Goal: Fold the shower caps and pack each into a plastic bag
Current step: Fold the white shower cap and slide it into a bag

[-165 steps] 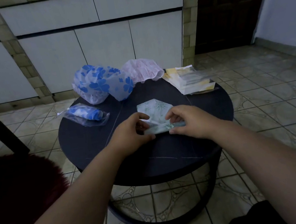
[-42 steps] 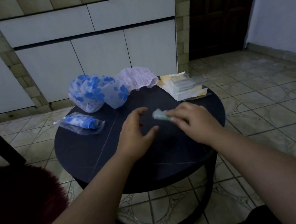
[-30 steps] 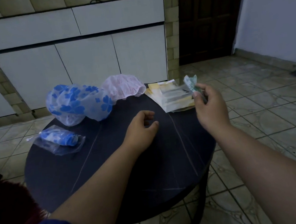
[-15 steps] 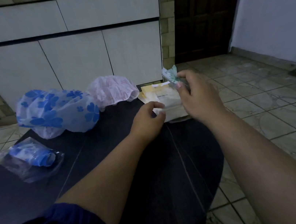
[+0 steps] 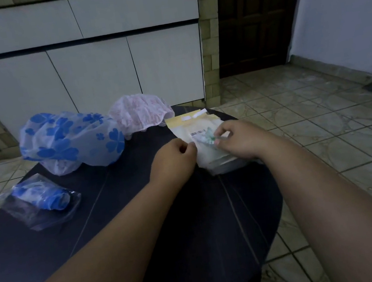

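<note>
The right hand [image 5: 238, 141] pinched the folded cap [image 5: 206, 136] over the bag stack [image 5: 198, 124] on the bench [image 5: 191, 212]. The left hand [image 5: 173, 158], curled, seemingly gripped the top bag's edge. A barcode label [image 5: 198, 133] showed, its print unreadable.

Bare table [image 5: 169, 228] near the arms; blue-flowered cap [image 5: 69, 139] crowds far left.

Home: tiled floor [image 5: 296, 110], white cabinets [image 5: 97, 72], wooden door [image 5: 255, 14].
</note>
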